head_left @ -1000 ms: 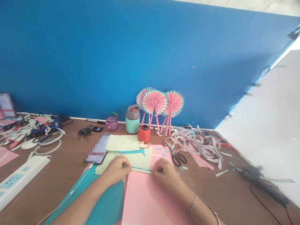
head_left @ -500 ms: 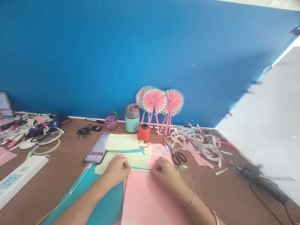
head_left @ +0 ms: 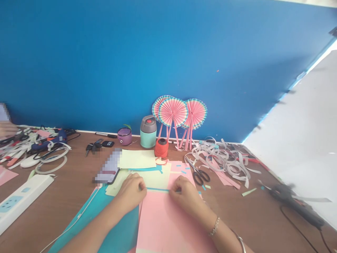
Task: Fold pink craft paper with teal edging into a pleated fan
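Left hand [head_left: 133, 189] and right hand [head_left: 185, 193] stand level with each other, each with thumb and bent fingers brought together in a pinch, gripping a narrow paper strip [head_left: 158, 190] near its two ends. The strip runs straight across the gap between the hands, its blue edge showing, at the upper part of a large pink sheet [head_left: 171, 221]. Any parts of the strip inside the fingers are hidden. A chain bracelet [head_left: 215, 226] circles the right wrist. Under the left forearm lies a blue sheet [head_left: 116, 232], with a phone [head_left: 107, 170] just beyond it and a pale yellow paper [head_left: 138, 159] beside the phone. Farther back stand a red thread spool [head_left: 161, 149], a mint green flask [head_left: 148, 135] and a purple cup [head_left: 124, 137], while pink pleated fans [head_left: 173, 112] lean near the blue wall [head_left: 118, 63]. Black-handled scissors [head_left: 202, 176] lie past the right hand, next to a tangle of white strips [head_left: 226, 161]; a glue gun [head_left: 295, 203] rests farther right. At the far left, another person's hand [head_left: 7, 129] is partly in view, above a heap of scraps and cables [head_left: 26, 144], with a white power strip [head_left: 26, 193] nearer.
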`<state>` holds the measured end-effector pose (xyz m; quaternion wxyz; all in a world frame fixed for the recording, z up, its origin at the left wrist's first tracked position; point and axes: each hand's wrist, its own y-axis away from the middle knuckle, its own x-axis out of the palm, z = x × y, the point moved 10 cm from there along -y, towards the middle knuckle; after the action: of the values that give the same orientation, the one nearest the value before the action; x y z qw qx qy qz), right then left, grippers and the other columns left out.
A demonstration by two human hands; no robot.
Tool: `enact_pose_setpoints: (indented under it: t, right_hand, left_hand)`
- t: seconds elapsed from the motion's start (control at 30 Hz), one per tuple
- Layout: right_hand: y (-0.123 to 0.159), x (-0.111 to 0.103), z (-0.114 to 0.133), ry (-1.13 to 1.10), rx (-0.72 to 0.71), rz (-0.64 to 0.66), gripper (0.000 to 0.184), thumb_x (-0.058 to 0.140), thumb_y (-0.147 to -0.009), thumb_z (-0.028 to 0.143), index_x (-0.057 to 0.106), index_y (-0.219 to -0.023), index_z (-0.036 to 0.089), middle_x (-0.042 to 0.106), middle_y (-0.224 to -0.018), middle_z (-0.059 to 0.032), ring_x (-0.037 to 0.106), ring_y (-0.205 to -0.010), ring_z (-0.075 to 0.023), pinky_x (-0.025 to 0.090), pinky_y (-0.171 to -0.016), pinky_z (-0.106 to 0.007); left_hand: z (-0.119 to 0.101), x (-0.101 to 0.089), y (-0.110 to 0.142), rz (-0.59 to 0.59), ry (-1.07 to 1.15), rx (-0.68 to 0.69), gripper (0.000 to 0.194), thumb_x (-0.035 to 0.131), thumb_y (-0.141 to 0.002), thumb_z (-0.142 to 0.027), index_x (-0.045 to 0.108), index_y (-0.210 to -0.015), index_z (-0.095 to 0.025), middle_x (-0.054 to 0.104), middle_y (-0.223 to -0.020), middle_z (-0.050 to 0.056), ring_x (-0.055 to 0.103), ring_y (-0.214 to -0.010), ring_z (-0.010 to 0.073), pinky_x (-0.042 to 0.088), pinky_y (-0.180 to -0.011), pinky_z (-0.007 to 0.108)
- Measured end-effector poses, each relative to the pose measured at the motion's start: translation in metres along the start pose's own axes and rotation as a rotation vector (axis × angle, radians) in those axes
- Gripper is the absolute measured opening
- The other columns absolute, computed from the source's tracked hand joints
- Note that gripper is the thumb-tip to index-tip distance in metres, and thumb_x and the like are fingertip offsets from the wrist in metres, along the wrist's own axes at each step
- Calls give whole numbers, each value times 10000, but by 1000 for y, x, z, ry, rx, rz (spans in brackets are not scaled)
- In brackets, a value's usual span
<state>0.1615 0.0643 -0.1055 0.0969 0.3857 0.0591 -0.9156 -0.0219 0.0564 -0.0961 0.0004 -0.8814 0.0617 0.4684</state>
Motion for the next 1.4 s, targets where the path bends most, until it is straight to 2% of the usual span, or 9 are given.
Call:
enact_pose_setpoints:
  t: [0.47,0.67,0.97,1.03,1.1,1.17,1.2,1.27,1.4]
  right_hand:
    - [2,-1,1,-9,31,4,92,499,-654,126,513,-575,172,538,-737,-21,511,-742,-158,385,-654,-247]
    - [2,-1,1,-22,34,1,107,501,-657,122,508,-564,175,542,-734,-25,514,-751,-163,389,-657,-247]
    - [0,-1,0,-7,29,-6,102,502,-651,120,517,-566,174,552,-728,-27,515,-743,-168,388,-644,-251]
    - [0,-1,1,-12,31,-7,105,500,-648,120,509,-559,175,553,-728,-27,517,-746,-168,390,-649,-251]
    - [1,-3,3,-11,35,-11,113,500,-646,121,489,-549,178,549,-721,-23,516,-738,-163,388,-646,-249]
    - [1,-4,3,-7,44,-18,117,503,-643,123,470,-547,181,543,-711,-18,513,-720,-157,381,-632,-245]
    - [1,-4,3,-6,48,-21,118,503,-643,123,465,-548,182,541,-709,-16,512,-713,-155,379,-626,-244]
    - [2,-4,3,-10,42,-22,116,500,-644,120,468,-552,181,538,-704,-15,513,-710,-154,381,-629,-244]
    - [2,-3,3,-28,22,-15,105,491,-641,108,506,-562,176,550,-719,-17,521,-724,-156,394,-661,-249]
  left_hand:
    - [-2,0,1,-20,-54,4,153,433,-675,-110,454,-555,-203,554,-745,34,521,-814,216,401,-707,326]
    - [4,-3,1,-17,18,-34,128,436,-640,-84,454,-667,-208,561,-775,17,522,-812,200,407,-699,307]
    - [2,-3,0,19,71,20,163,406,-676,-67,477,-652,-212,569,-777,18,525,-819,198,415,-715,308]
    - [0,-7,1,-24,33,32,175,398,-692,-66,495,-679,-211,572,-790,21,521,-824,203,418,-716,319]
    - [-10,-16,5,-129,-43,93,223,371,-706,-44,521,-740,-206,573,-825,30,510,-845,211,416,-729,337]
    - [-31,-22,14,-223,-107,230,297,341,-722,-14,549,-826,-198,571,-885,44,498,-882,215,413,-760,352]
    - [-44,-19,21,-227,-120,325,319,337,-735,-8,560,-869,-192,569,-916,51,495,-901,213,414,-776,354]
    - [-66,-7,34,-180,-151,475,351,333,-770,-12,579,-938,-198,568,-945,59,498,-908,210,422,-782,351]
    - [-81,29,50,-52,-389,543,373,357,-752,-3,584,-985,-184,579,-875,64,509,-812,207,444,-726,344]
